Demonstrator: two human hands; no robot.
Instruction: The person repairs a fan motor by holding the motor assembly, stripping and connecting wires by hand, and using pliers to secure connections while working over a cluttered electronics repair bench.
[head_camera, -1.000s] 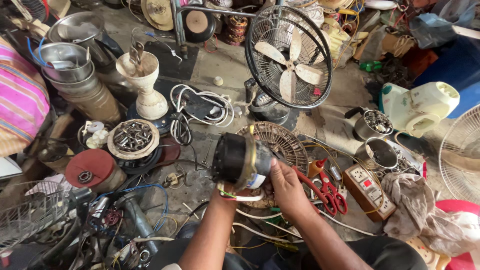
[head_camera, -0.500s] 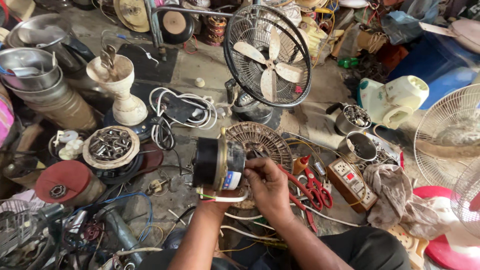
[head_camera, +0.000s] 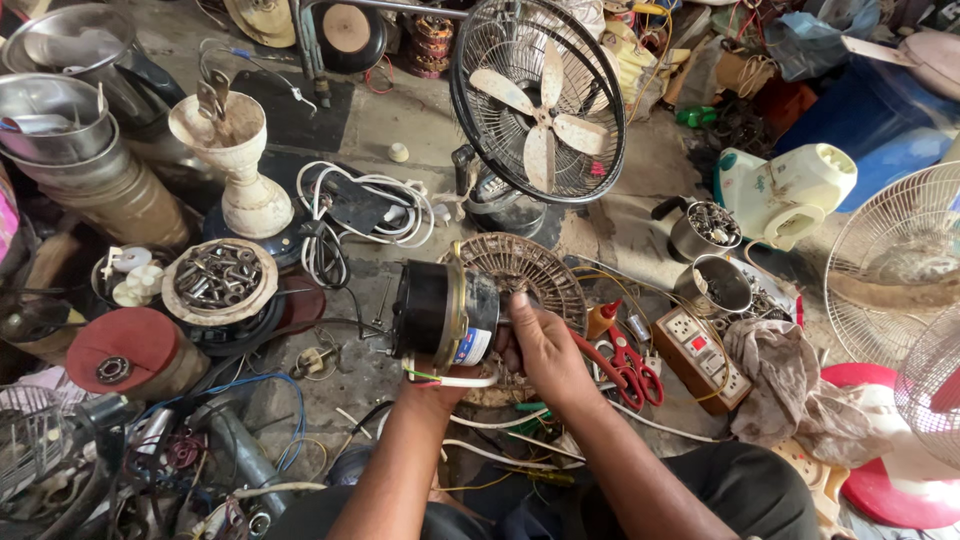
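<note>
Both forearms were bare from the bottom edge up to the hands, with no sleeve, cuff, watch or band showing on either wrist. The right hand (head_camera: 545, 350) wore no glove and no ring that could be made out; its fingers looked smudged with grime. The left hand (head_camera: 432, 378) was likewise ungloved, and little of it showed. Below the hands, beneath the forearms, the person wore dark, plain trousers, dusty in places, with no visible marking.
</note>
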